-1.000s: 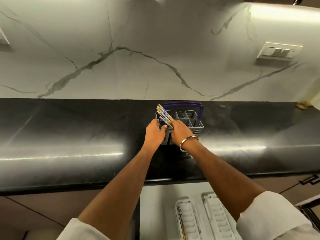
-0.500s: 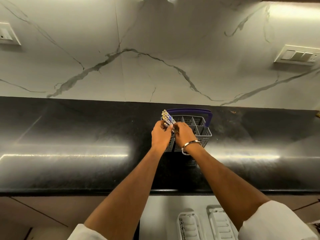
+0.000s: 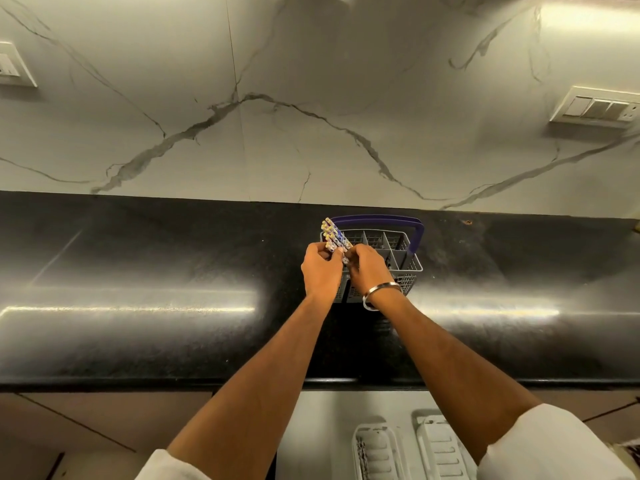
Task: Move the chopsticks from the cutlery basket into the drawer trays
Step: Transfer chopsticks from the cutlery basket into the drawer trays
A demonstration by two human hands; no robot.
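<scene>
A grey cutlery basket point(image 3: 405, 265) with a purple handle stands on the black counter near the wall. A bundle of several patterned chopsticks point(image 3: 333, 235) sticks up from its left end, leaning left. My left hand point(image 3: 322, 271) and my right hand point(image 3: 367, 268) meet at the bundle, fingers closed around the sticks just above the basket rim. A metal bangle sits on my right wrist. Below the counter edge the open drawer shows two white trays point(image 3: 375, 452), the left one with dark chopsticks lying along its left side.
The glossy black counter point(image 3: 156, 306) runs the full width, with a marble backsplash behind it. Switch plates point(image 3: 595, 107) are set in the wall at right and far left. Brown cabinet fronts lie under the counter on the left.
Both hands have closed in on the chopstick bundle, the left hand moving from the basket's side onto the sticks. The view has shifted slightly, so the basket sits further right.
</scene>
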